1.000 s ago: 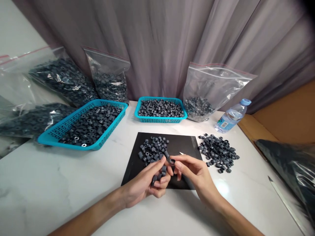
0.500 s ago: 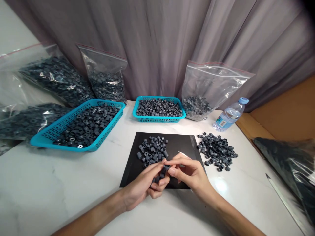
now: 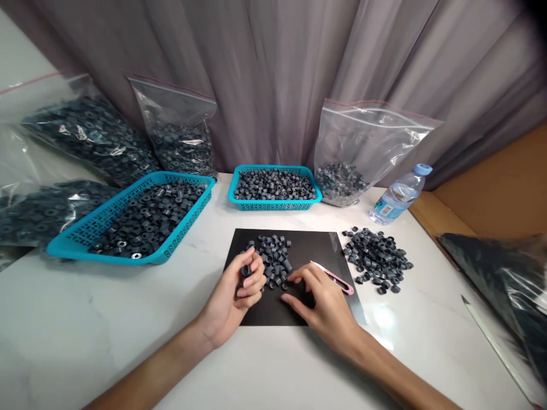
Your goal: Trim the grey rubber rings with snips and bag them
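Note:
Curled around several dark grey ring-shaped pieces (image 3: 245, 271), my left hand (image 3: 239, 290) hovers over the left part of a black mat (image 3: 307, 245). The fingers hide most of what it holds. A pile of the same short tube-like pieces (image 3: 276, 256) lies on the mat between my hands. My right hand (image 3: 320, 302) reaches to the pile's near right edge, thumb and forefinger apart, with nothing seen between them. Beside it on the mat lies a pink craft knife (image 3: 342, 282), its handle partly behind the hand.
A second pile of grey pieces (image 3: 378, 259) sits right of the mat. Two blue baskets (image 3: 171, 250) (image 3: 273, 205) hold many more. Zip bags (image 3: 342, 131) of pieces stand along the curtain. A water bottle (image 3: 397, 196) stands at the back right.
My hands have moved apart. The left drew away to the left with its pieces; the right lowered to the pile and its fingers spread, uncovering more of the craft knife.

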### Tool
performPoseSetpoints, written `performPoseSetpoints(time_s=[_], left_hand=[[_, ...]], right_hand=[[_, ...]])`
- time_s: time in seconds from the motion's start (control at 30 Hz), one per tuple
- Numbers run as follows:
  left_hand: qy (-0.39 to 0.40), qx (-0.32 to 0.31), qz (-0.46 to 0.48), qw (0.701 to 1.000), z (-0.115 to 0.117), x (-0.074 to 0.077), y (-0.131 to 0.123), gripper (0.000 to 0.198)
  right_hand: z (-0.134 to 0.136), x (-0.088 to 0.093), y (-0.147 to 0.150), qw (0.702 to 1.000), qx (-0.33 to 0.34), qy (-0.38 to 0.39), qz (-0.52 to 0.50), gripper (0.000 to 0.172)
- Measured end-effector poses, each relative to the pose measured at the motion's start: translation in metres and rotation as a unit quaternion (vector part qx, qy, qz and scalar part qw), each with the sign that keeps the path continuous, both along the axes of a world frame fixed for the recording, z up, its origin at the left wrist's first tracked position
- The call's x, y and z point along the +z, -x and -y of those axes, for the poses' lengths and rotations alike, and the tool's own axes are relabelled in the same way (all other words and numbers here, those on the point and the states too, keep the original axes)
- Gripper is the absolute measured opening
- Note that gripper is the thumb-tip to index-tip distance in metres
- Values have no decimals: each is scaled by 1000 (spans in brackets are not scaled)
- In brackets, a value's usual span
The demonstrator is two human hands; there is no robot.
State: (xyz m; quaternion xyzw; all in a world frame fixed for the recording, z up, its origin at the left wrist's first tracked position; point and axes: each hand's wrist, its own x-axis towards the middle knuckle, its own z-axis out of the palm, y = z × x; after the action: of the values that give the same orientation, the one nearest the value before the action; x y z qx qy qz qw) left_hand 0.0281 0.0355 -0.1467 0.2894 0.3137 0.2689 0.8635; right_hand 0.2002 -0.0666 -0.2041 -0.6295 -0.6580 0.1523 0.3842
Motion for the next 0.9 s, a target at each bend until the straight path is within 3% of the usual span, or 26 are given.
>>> performPoseSetpoints(time_s=[0.1, 0.27, 0.47, 0.57, 0.7, 0.8, 0.9], left_hand=[[19, 13, -3, 1000, -3, 2, 2, 28], [66, -31, -35, 997, 7, -1, 4, 21], [90, -69, -74, 991, 29, -10, -2, 29], [95, -70, -90, 989, 33, -13, -2, 33], [73, -72, -74, 992, 27, -8, 2, 27], [53, -63, -58, 995, 19, -2, 2, 24], [9, -17, -64, 998, 12, -1, 1, 28]], right_hand=[[-1, -5, 4, 999, 10, -18, 50, 3], [1, 6, 0, 998, 8, -67, 15, 8], [8, 27, 16, 992, 45, -103, -52, 7], [11, 27, 23, 993, 61, -90, -48, 11], [8, 19, 14, 992, 20, -91, -87, 13], [1, 10, 7, 995, -15, -94, -23, 13], [-5, 1, 8, 992, 21, -69, 102, 24]])
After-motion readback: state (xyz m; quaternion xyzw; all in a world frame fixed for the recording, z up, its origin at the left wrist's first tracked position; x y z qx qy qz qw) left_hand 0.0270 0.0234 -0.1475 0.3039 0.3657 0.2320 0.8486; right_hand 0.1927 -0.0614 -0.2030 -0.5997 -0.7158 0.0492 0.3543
